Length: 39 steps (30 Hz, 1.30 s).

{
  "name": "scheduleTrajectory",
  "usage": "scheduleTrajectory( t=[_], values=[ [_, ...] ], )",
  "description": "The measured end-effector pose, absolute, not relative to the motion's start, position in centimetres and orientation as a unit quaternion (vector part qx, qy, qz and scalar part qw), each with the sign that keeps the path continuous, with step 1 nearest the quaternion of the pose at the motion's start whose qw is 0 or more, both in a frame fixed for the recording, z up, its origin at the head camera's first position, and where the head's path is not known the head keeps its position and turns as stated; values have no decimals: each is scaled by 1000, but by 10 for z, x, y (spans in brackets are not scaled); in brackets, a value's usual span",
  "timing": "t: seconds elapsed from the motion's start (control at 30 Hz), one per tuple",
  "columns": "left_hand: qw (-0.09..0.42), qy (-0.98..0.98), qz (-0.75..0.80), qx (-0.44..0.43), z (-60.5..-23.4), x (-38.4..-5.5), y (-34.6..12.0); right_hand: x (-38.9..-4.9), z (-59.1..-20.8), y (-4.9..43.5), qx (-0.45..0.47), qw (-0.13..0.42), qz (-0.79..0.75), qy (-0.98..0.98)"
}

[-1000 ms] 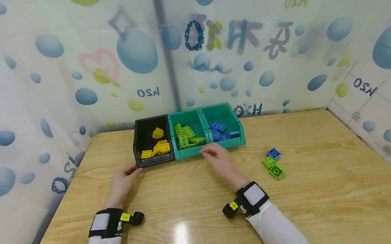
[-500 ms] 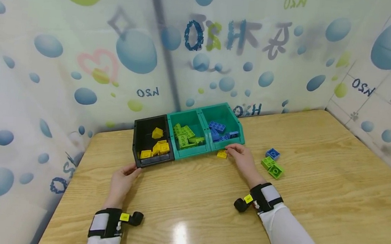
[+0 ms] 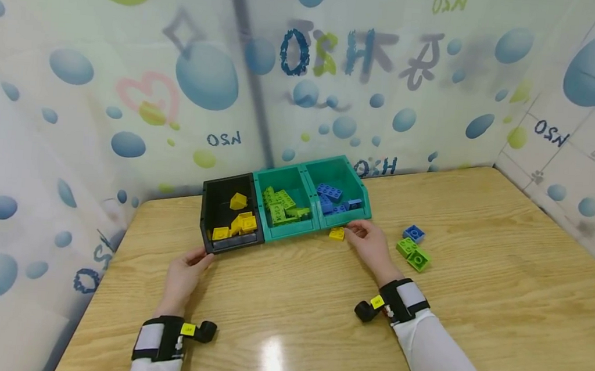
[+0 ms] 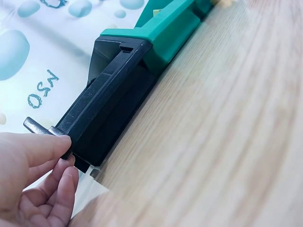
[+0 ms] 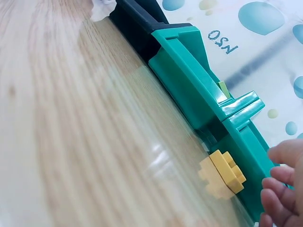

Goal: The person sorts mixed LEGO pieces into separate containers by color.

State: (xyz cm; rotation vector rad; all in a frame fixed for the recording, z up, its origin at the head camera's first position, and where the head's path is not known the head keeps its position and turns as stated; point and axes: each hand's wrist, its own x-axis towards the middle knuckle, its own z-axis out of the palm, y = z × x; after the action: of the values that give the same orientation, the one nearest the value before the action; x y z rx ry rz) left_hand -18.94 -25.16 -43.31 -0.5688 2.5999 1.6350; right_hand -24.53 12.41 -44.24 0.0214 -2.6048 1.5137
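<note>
In the head view, my left hand (image 3: pixel 182 275) pinches the near left corner of a black bin (image 3: pixel 217 182), which holds several yellow bricks (image 3: pixel 242 223). Its thumb lies on the corner's edge in the left wrist view. A teal two-compartment bin (image 3: pixel 283 231) stands against the black one, with green bricks (image 3: pixel 278 213) in the left compartment and blue bricks (image 3: pixel 329 191) in the right. My right hand (image 3: pixel 370 243) is at the teal bin's near right end, fingers loosely bent, with nothing visibly held. Beside its fingertips, a yellow brick (image 5: pixel 228 171) sits on the table by the bin's front.
Right of my right hand, a loose blue brick (image 3: pixel 414 233) and two green bricks (image 3: pixel 413 254) lie on the wooden table (image 3: pixel 489 282). A patterned sheet (image 3: pixel 302 127) hangs close behind the bins.
My right hand has moved right along the teal bin's front to its right end, uncovering the yellow brick, and has stayed there since half a second ago. My left hand keeps its place.
</note>
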Motion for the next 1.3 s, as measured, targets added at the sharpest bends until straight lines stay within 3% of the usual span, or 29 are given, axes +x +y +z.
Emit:
scheduleTrajectory(
  t=[0.13,0.8,1.3],
  values=[
    [8,832,524,-182,-433,-190,-251,-246,-443,125,32,80,448,-890],
    [10,837,518,-175,-433,-193,-251,-247,-446,129,117,46,351,-928],
    [12,838,515,-181,-436,-192,-254,-244,-444,126,113,48,347,-930]
  ],
)
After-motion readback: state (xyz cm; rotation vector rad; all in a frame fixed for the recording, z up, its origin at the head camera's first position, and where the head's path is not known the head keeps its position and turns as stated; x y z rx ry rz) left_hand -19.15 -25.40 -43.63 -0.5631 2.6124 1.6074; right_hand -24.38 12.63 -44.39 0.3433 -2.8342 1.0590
